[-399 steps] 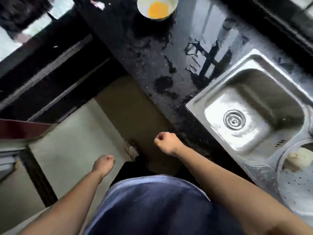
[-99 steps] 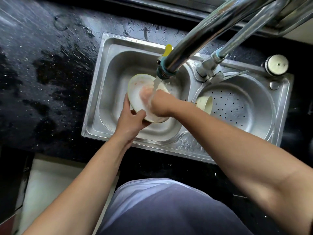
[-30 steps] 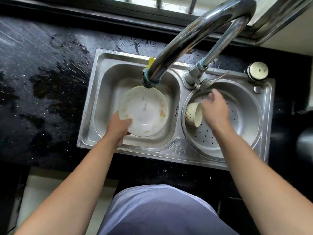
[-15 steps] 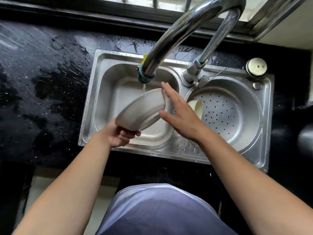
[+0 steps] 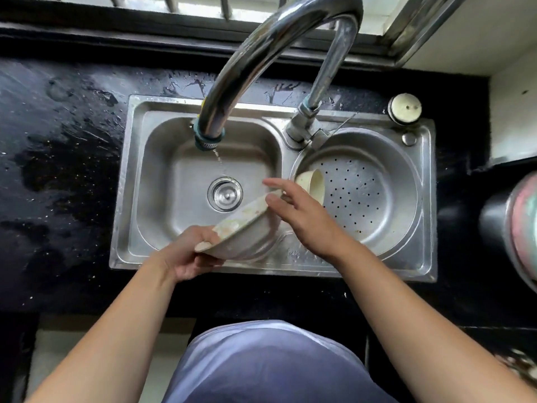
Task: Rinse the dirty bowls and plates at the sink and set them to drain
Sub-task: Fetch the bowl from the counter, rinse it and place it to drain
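A cream bowl (image 5: 247, 237) with orange food marks on its rim is tilted steeply over the near edge of the left sink basin (image 5: 171, 181). My left hand (image 5: 186, 253) grips its lower rim. My right hand (image 5: 296, 213) has straight fingers touching the bowl's upper rim and outer wall. A small cream cup (image 5: 312, 183) lies on its side in the perforated right basin (image 5: 366, 193). The tap spout (image 5: 207, 139) lets a thin trickle fall toward the drain (image 5: 225, 194).
Wet black countertop (image 5: 58, 170) lies left of the sink. A round cap (image 5: 404, 108) sits at the sink's back right corner. A dark pot with a pinkish lid (image 5: 514, 222) stands at the far right. A barred window runs behind the tap.
The bowl has come lower and nearer, away from the spout, tilting with its rim toward the drain. My right hand followed it. The water has thinned to a trickle.
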The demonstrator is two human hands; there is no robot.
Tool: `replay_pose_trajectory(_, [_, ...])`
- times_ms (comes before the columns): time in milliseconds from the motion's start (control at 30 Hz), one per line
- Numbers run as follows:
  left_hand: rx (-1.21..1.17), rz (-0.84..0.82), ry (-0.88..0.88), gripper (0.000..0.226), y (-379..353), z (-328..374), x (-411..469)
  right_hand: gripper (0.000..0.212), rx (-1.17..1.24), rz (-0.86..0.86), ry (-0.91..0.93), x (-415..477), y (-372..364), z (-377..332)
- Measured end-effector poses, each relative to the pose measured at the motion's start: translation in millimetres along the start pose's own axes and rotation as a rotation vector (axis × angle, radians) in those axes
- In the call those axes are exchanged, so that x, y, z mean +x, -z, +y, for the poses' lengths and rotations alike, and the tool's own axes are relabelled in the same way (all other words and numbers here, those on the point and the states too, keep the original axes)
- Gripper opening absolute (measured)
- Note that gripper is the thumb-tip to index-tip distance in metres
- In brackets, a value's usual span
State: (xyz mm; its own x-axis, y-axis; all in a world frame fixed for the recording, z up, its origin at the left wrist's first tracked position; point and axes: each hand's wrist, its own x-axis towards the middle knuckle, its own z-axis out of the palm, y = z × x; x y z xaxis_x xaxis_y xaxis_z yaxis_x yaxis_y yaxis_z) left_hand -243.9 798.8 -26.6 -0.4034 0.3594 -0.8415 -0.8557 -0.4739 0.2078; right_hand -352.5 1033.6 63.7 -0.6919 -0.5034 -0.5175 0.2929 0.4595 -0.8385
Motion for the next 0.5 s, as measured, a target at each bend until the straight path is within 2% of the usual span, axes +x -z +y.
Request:
replay_pose_trajectory(67, [0.106, 0.054, -0.108, 0.048, -29, -3, 12, 0.081, 0.205, 0.08, -0.172, -16, 15, 12])
replay_pose_trajectory(100, [0.177, 0.075, -0.17, 0.054, -44, -2, 20, 0.08, 0.203, 0.129, -0.213, -25, 24, 18])
replay_pose_trajectory(233, [0.4, 0.098, -0.386, 0.06, -110, 2, 49, 0.047, -0.097, 0.43, -0.291, -47, 69, 47])
replay_pose_trajectory(333, [0.643, 0.171, -0.511, 0.045, -150, 9, 67, 0.018, -0.109, 0.61, -0.333, -56, 115, 72])
replay_pose_trajectory(400, [0.816, 0.204, -0.551, 0.032, -174, 14, 77, 0.016, -0.029, 0.633, -0.385, -57, 138, 88])
replay_pose_trajectory(500, [1.06, 0.343, -0.551, 0.038, -200, 19, 94, 0.025, -0.11, 0.614, -0.44, -55, 158, 111])
